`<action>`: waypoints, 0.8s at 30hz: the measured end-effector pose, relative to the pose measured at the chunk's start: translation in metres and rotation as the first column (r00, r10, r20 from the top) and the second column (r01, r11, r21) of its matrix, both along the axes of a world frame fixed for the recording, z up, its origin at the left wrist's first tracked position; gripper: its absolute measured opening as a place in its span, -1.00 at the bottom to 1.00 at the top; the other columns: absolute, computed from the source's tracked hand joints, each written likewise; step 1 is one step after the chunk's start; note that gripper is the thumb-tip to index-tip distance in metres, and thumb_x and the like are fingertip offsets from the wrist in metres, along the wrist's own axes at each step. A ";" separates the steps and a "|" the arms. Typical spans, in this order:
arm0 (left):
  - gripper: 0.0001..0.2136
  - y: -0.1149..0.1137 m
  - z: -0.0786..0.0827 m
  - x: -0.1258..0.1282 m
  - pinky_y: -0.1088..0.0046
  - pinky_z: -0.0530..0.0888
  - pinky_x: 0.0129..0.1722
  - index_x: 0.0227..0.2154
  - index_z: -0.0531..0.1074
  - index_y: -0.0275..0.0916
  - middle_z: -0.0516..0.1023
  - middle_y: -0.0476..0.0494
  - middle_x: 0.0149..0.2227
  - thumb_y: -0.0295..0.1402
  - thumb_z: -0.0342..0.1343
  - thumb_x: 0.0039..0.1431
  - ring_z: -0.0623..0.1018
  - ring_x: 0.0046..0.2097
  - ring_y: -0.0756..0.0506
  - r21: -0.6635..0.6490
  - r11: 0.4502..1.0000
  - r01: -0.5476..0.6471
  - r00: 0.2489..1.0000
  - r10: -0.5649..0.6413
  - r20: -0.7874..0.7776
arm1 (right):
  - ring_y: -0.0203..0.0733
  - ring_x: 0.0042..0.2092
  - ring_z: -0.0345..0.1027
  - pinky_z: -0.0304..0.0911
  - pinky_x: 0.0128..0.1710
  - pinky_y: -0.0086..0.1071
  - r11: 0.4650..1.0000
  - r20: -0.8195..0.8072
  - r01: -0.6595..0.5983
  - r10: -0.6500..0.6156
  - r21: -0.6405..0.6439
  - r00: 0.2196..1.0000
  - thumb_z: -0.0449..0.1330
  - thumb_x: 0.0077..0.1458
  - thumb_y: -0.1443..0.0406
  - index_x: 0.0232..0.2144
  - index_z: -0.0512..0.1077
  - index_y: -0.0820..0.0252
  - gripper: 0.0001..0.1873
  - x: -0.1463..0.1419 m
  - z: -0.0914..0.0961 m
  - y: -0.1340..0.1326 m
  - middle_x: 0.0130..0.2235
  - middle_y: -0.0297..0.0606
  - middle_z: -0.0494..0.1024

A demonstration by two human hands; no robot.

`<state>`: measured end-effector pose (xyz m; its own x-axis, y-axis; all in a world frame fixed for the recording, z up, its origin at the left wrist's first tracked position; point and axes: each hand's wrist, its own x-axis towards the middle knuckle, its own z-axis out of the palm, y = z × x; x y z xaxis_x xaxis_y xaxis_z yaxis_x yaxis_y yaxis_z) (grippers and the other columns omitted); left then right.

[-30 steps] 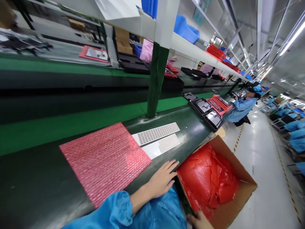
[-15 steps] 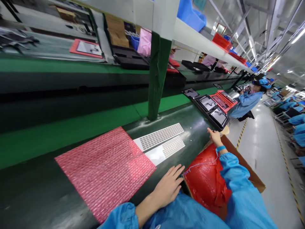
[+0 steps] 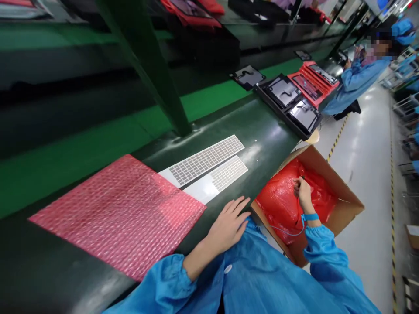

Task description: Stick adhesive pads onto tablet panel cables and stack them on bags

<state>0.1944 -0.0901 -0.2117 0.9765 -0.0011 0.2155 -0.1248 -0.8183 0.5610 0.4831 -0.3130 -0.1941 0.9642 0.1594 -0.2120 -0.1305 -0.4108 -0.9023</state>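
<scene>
My left hand [image 3: 228, 224] lies at the near edge of the dark green bench, fingers stretched out and holding nothing. Just beyond it are two white sheets of small grey labels [image 3: 207, 160], side by side. A pink bubble-wrap bag [image 3: 121, 213] lies flat to the left, touching the ends of the sheets. My right hand [image 3: 303, 194], with a blue wrist strap [image 3: 310, 216] and cord, is over the red bubble wrap [image 3: 278, 196] inside an open cardboard box [image 3: 347, 205]. Its fingers are curled; a small dark tip shows at them, too small to name.
A green post [image 3: 157, 83] rises at the bench's back edge. Farther along stand a black tray [image 3: 278, 109] with flat device parts and a red tray [image 3: 314, 85]. A co-worker in blue [image 3: 360, 83] sits beyond them. A taped floor line [image 3: 338, 135] runs on the right.
My right hand has moved from above the box's far edge, back and down over the red bubble wrap, its fingers now curled. My left hand stays flat; the view has tilted downward.
</scene>
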 end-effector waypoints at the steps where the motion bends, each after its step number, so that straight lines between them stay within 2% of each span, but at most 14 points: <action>1: -0.69 0.000 0.000 -0.001 -0.12 0.39 0.41 0.11 0.62 -0.22 0.33 -0.30 0.48 -0.38 0.02 0.50 0.33 0.48 -0.34 0.015 1.000 0.000 1.000 0.000 -0.001 | -0.36 -0.64 0.02 -0.05 -0.67 -0.45 0.998 0.006 -0.022 0.022 0.053 1.000 0.24 0.15 -0.14 -0.26 0.38 0.09 -0.55 -0.008 -0.001 0.007 -0.62 -0.59 0.20; 3: -0.69 0.001 -0.001 -0.002 -0.13 0.39 0.41 0.11 0.62 -0.23 0.32 -0.30 0.48 -0.38 0.02 0.50 0.32 0.48 -0.35 0.035 0.999 -0.002 1.000 0.002 -0.008 | -0.35 -0.58 0.17 0.11 -0.63 -0.46 0.987 0.020 -0.072 0.070 0.147 0.997 0.31 0.09 0.01 -0.08 0.43 0.09 -0.57 -0.015 0.002 0.030 -0.52 -0.54 0.37; 6: -0.69 0.004 -0.002 -0.003 -0.13 0.38 0.42 0.10 0.63 -0.23 0.30 -0.30 0.49 -0.37 0.03 0.50 0.31 0.49 -0.35 0.042 0.999 0.001 1.000 0.000 -0.027 | -0.30 -0.44 0.39 0.35 -0.50 -0.40 0.952 0.055 -0.181 0.173 0.248 0.983 0.36 0.02 0.13 0.13 0.42 0.07 -0.39 -0.016 0.007 0.078 -0.28 -0.39 0.60; 9: -0.69 0.006 -0.002 -0.004 -0.11 0.37 0.42 0.10 0.63 -0.22 0.31 -0.29 0.49 -0.37 0.04 0.49 0.30 0.49 -0.34 0.028 1.000 0.015 0.999 -0.014 -0.042 | -0.18 -0.24 0.55 0.55 -0.26 -0.24 0.869 0.189 -0.395 0.352 0.299 0.917 0.37 0.13 0.12 0.25 0.34 0.11 -0.32 -0.017 0.005 0.120 -0.10 -0.23 0.65; 11: -0.69 0.007 -0.001 -0.004 -0.11 0.35 0.44 0.11 0.62 -0.23 0.31 -0.28 0.49 -0.36 0.03 0.50 0.29 0.50 -0.33 0.019 1.000 0.016 0.999 -0.015 -0.047 | -0.11 -0.05 0.58 0.57 -0.03 -0.15 0.850 0.291 -0.457 0.383 0.260 0.877 0.38 0.18 0.08 0.26 0.36 0.09 -0.34 -0.017 -0.002 0.129 0.03 -0.15 0.64; 13: -0.69 0.008 0.001 -0.004 -0.11 0.34 0.44 0.11 0.61 -0.23 0.31 -0.27 0.49 -0.35 0.01 0.51 0.29 0.50 -0.33 0.016 1.000 0.014 0.999 -0.013 -0.048 | -0.06 0.10 0.55 0.52 0.11 -0.12 0.883 0.372 -0.429 0.339 0.192 0.864 0.37 0.23 0.04 0.25 0.40 0.06 -0.39 -0.011 -0.015 0.114 0.14 -0.11 0.61; 15: -0.68 0.008 0.002 -0.003 -0.10 0.33 0.45 0.12 0.61 -0.23 0.31 -0.26 0.49 -0.35 0.00 0.51 0.29 0.50 -0.32 0.012 1.000 0.010 0.999 -0.009 -0.047 | -0.06 0.12 0.55 0.48 0.16 -0.12 0.946 0.394 -0.314 0.261 0.077 0.881 0.26 0.32 -0.01 0.22 0.44 0.06 -0.47 0.001 -0.035 0.078 0.16 -0.09 0.61; 16: -0.68 0.007 0.002 -0.003 -0.09 0.33 0.45 0.12 0.61 -0.23 0.31 -0.26 0.49 -0.35 0.00 0.51 0.29 0.50 -0.32 0.009 1.000 0.007 0.999 -0.007 -0.046 | -0.07 0.08 0.57 0.48 0.14 -0.13 0.976 0.373 -0.217 0.212 -0.030 0.903 0.18 0.36 -0.03 0.20 0.46 0.09 -0.49 0.008 -0.046 0.054 0.12 -0.09 0.63; 17: -0.68 0.007 0.003 -0.003 -0.09 0.33 0.45 0.11 0.61 -0.22 0.32 -0.25 0.48 -0.34 0.00 0.51 0.29 0.50 -0.31 0.005 1.000 0.003 0.999 -0.003 -0.045 | -0.09 0.04 0.58 0.48 0.12 -0.14 0.976 0.339 -0.123 0.180 -0.182 0.923 0.09 0.39 -0.05 0.17 0.47 0.11 -0.48 0.015 -0.059 0.029 0.07 -0.10 0.65; 19: -0.69 0.007 0.003 -0.002 -0.08 0.33 0.45 0.11 0.61 -0.22 0.32 -0.25 0.48 -0.34 0.01 0.51 0.29 0.51 -0.31 -0.002 1.000 -0.005 0.999 0.005 -0.044 | 0.02 -0.03 0.58 0.46 0.12 -0.02 0.947 0.281 -0.049 0.143 -0.317 0.949 0.07 0.36 -0.06 0.07 0.52 0.26 -0.44 0.022 -0.087 -0.018 -0.05 0.03 0.68; 21: -0.69 0.006 0.003 -0.002 -0.09 0.33 0.45 0.11 0.61 -0.22 0.33 -0.26 0.48 -0.34 0.01 0.51 0.29 0.50 -0.31 -0.002 1.000 -0.007 0.999 0.007 -0.043 | 0.11 -0.06 0.57 0.42 0.12 0.05 0.899 0.212 -0.050 0.157 -0.436 0.964 0.18 0.25 -0.11 -0.07 0.57 0.30 -0.41 0.018 -0.117 -0.054 -0.14 0.09 0.68; 24: -0.68 0.006 0.002 -0.001 -0.11 0.34 0.44 0.11 0.61 -0.24 0.33 -0.27 0.48 -0.34 0.00 0.52 0.29 0.50 -0.33 0.011 1.000 -0.002 0.999 0.002 -0.041 | 0.23 0.06 0.51 0.35 0.20 0.08 0.817 0.143 -0.092 0.208 -0.570 0.968 0.31 0.11 -0.18 -0.04 0.56 0.35 -0.30 -0.003 -0.159 -0.081 -0.05 0.20 0.65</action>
<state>0.1930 -0.0838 -0.2099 0.9845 -0.0014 0.1753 -0.1003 -0.8245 0.5569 0.4806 -0.3940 -0.3532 0.9682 0.2171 -0.1245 0.1239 -0.8482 -0.5149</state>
